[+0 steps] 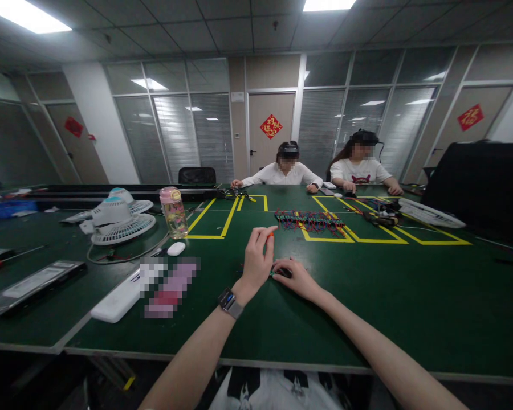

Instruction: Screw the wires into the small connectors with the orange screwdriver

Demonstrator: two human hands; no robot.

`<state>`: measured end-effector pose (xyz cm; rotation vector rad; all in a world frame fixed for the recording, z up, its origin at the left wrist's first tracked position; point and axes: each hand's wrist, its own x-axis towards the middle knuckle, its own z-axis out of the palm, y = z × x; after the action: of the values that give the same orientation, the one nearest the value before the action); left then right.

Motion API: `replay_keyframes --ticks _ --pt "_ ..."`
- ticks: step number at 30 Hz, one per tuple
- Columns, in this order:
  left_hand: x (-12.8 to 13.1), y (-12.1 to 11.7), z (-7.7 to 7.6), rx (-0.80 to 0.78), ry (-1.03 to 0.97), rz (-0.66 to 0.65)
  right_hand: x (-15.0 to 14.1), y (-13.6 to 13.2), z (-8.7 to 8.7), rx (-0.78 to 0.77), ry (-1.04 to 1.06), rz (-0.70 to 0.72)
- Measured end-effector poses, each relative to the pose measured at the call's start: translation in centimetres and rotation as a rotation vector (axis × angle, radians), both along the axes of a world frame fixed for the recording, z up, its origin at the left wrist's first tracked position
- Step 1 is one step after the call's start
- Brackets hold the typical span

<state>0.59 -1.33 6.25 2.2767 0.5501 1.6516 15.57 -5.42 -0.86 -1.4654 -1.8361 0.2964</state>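
Note:
Over the green table (pixel 389 296), my left hand (pixel 256 259) is closed in a pinch around a slim thing with an orange end (pixel 271 234). Most of that thing is hidden by my fingers, and its kind does not show. Just to the right, my right hand (pixel 297 278) rests low on the table, its fingers curled on a small green circuit board (pixel 273 274). Only an edge of this board shows, with thin wires around it. Farther off lies a row of similar small boards with red and blue wires (pixel 310 221).
Left of my hands are a pink-lidded bottle (pixel 174 213), white fans (pixel 119 222), a white oval thing (pixel 176 249) and a long white case (pixel 119 299). Yellow tape (pixel 380 240) marks the table. Two people (pixel 284 171) sit opposite. A dark screen (pixel 479 193) stands right.

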Motion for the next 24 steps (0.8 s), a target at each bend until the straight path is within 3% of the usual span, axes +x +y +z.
replay_keyframes --ticks 7,24 --pt "-0.09 0.07 0.06 -0.005 -0.016 0.055 0.0 0.01 -0.06 -0.007 -0.003 -0.002" --pt "-0.1 0.22 0.26 -0.064 -0.012 -0.036 0.25 0.16 -0.37 0.012 -0.005 0.011"
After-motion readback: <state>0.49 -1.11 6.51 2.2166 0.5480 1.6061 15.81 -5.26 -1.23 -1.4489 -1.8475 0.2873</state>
